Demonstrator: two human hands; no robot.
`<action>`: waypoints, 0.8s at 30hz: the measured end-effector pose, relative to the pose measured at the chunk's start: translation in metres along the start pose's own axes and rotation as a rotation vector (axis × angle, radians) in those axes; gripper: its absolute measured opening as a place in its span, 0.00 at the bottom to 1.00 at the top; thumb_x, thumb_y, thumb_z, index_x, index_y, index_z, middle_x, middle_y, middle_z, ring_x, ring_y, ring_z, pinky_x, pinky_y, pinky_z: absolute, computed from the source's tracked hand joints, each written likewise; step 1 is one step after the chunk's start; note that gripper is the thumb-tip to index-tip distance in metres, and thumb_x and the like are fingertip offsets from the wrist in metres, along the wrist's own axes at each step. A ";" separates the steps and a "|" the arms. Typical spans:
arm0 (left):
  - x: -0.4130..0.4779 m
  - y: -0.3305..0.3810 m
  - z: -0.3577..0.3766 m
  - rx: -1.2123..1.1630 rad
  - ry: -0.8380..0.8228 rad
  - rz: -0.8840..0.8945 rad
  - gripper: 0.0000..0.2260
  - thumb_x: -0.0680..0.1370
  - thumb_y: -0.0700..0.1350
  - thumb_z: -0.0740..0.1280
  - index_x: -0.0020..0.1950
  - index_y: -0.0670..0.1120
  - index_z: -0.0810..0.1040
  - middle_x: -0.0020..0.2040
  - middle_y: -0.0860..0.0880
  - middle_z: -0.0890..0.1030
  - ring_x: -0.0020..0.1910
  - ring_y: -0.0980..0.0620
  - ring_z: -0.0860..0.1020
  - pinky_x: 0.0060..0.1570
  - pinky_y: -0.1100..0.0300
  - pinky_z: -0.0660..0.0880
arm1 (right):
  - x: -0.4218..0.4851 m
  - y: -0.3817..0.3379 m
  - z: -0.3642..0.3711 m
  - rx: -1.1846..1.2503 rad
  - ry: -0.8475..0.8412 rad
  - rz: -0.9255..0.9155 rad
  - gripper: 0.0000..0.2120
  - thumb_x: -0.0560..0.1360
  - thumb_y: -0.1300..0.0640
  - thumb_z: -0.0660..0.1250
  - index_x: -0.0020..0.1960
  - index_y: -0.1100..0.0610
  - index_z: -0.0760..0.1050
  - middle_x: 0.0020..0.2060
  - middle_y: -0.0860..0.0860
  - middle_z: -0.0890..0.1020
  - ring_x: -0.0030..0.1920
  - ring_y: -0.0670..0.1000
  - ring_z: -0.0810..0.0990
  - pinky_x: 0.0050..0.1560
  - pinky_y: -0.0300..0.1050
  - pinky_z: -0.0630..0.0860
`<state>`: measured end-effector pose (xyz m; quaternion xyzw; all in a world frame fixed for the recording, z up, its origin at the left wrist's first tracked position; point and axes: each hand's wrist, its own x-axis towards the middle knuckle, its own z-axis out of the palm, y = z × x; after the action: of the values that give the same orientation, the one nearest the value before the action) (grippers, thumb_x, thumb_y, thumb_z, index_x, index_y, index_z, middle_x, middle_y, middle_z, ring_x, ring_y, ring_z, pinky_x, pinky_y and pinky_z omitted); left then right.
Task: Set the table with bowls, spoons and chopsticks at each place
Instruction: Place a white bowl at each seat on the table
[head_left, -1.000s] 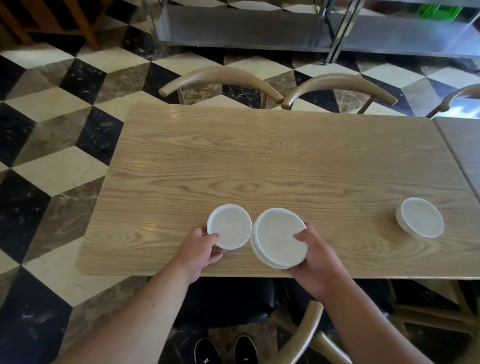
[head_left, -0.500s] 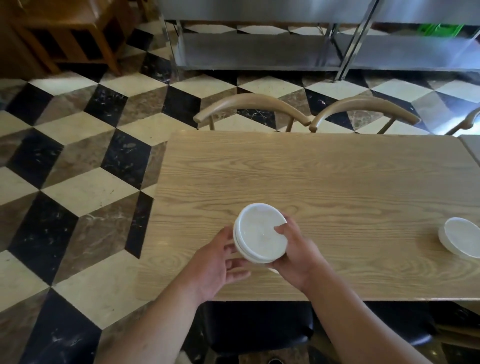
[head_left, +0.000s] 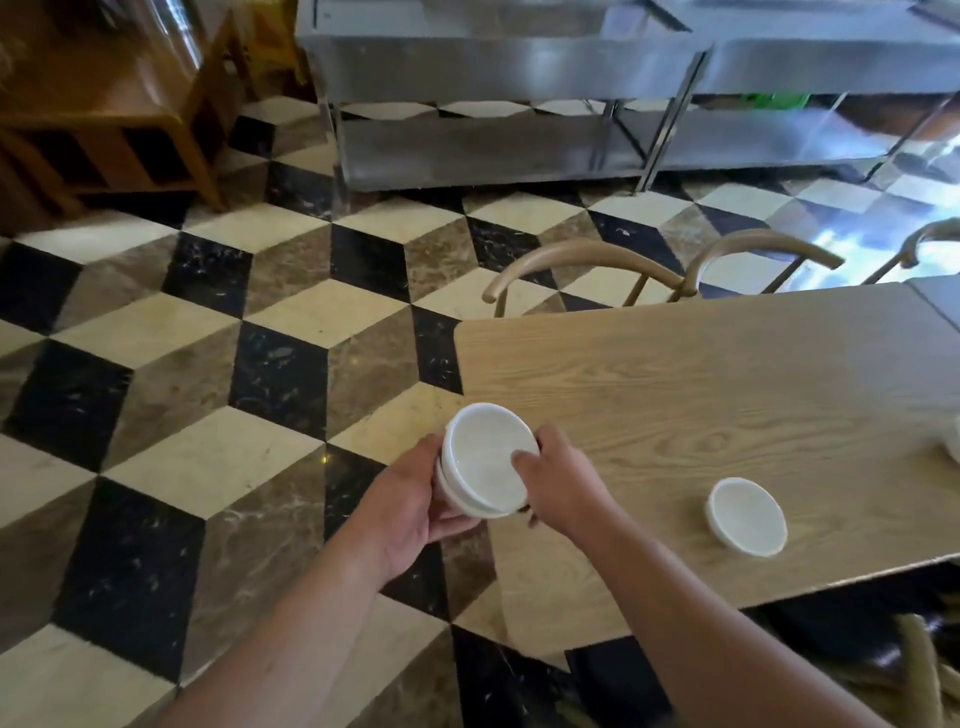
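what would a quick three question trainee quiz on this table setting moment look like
1. True or false: the single white round bowl touches the stack of white round bowls.
2. Multiple choice: the stack is held by A one hand, B both hands, C neither hand.
3. Fill in: the single bowl stands on the light wooden table, to the person's ___ of the stack.

Key: 1 false, they are apart. 2 B, left hand and right hand. 3 right.

Bowls: held stack (head_left: 485, 460) of at least two, one loose bowl (head_left: 746, 516), one cropped bowl (head_left: 955, 441). Three chair backs (head_left: 582, 265). Two tables (head_left: 727, 389). Two steel racks (head_left: 493, 78).
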<state>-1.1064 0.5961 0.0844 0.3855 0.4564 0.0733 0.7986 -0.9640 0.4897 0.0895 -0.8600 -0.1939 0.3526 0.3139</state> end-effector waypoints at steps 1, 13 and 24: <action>0.003 0.010 -0.010 0.024 -0.006 0.014 0.13 0.85 0.57 0.64 0.61 0.54 0.84 0.61 0.42 0.85 0.58 0.42 0.86 0.56 0.38 0.84 | 0.004 -0.011 0.005 -0.063 0.028 -0.021 0.07 0.82 0.52 0.62 0.57 0.53 0.72 0.47 0.53 0.80 0.42 0.56 0.82 0.32 0.49 0.79; 0.106 0.094 -0.046 0.274 -0.163 -0.004 0.13 0.84 0.55 0.68 0.60 0.50 0.87 0.61 0.40 0.84 0.57 0.39 0.86 0.54 0.44 0.85 | 0.086 -0.058 0.009 0.057 0.194 0.017 0.11 0.83 0.51 0.64 0.53 0.54 0.82 0.41 0.54 0.85 0.31 0.53 0.85 0.30 0.51 0.85; 0.301 0.178 0.012 0.402 -0.296 -0.121 0.14 0.82 0.48 0.69 0.66 0.44 0.82 0.58 0.38 0.85 0.49 0.41 0.88 0.45 0.51 0.87 | 0.239 -0.041 -0.026 0.661 0.455 0.271 0.10 0.83 0.54 0.66 0.54 0.56 0.86 0.45 0.57 0.85 0.30 0.51 0.83 0.33 0.52 0.85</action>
<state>-0.8834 0.8537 0.0067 0.5148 0.3622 -0.1241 0.7671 -0.7880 0.6418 0.0161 -0.7867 0.1190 0.2349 0.5584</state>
